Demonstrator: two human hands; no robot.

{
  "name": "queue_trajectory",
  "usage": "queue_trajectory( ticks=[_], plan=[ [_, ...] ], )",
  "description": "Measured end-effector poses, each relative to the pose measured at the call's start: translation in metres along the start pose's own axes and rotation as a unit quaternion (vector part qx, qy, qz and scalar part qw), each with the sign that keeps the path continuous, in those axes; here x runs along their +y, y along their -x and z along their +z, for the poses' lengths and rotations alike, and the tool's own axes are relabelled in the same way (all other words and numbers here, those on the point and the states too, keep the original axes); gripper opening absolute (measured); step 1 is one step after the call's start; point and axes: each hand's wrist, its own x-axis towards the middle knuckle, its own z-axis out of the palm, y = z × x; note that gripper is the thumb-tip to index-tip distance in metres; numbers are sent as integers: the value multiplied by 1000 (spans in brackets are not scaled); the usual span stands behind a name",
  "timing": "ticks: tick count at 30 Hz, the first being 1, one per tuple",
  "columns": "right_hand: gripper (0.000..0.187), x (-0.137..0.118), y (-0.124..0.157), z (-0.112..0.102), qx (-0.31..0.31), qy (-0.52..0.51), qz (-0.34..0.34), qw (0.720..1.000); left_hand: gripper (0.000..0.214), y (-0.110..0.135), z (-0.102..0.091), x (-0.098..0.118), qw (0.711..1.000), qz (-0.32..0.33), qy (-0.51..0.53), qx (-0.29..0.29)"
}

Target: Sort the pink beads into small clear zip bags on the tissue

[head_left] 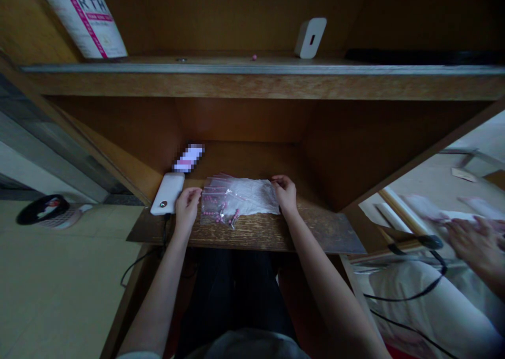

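Observation:
A crumpled white sheet (258,196), like tissue or thin cloth, lies flat on the wooden desk shelf. Clear zip bags (221,204) holding pink beads overlap its left part. At the left edge of these bags, my left hand (188,205) is closed, thumb and fingertips pinched at the plastic. My right hand (286,195) pinches the sheet's upper right edge, its fingers curled. Some beads show as short rows inside the bags.
Left of my left hand lies a white device (168,193) with a cable, below a lit phone (188,158). The upper shelf holds a labelled container (92,22), a white charger (311,38) and a pink bead (254,58). At right is another person's hand (475,240).

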Motion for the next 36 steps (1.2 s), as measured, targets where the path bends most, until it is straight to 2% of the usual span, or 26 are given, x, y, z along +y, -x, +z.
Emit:
queue_trajectory(
  ticks=[19, 23, 26, 29, 36],
  plan=[
    [20, 1, 1, 0, -3, 20, -11, 1000, 29, 0, 0, -2, 1000, 4, 10, -2],
    [19, -6, 5, -2, -18, 106, -64, 992, 28, 2, 0, 0, 1000, 4, 12, -1],
    [16, -17, 12, -2, -54, 223, -146, 962, 26, 3, 1, 3, 1000, 5, 12, -7],
    [14, -31, 21, -2, -103, 284, -202, 932, 23, 2, 1, 3, 1000, 15, 10, -6],
    [25, -52, 38, 9, -277, 299, -228, 884, 35, 1, 1, -3, 1000, -3, 18, -17]
  ],
)
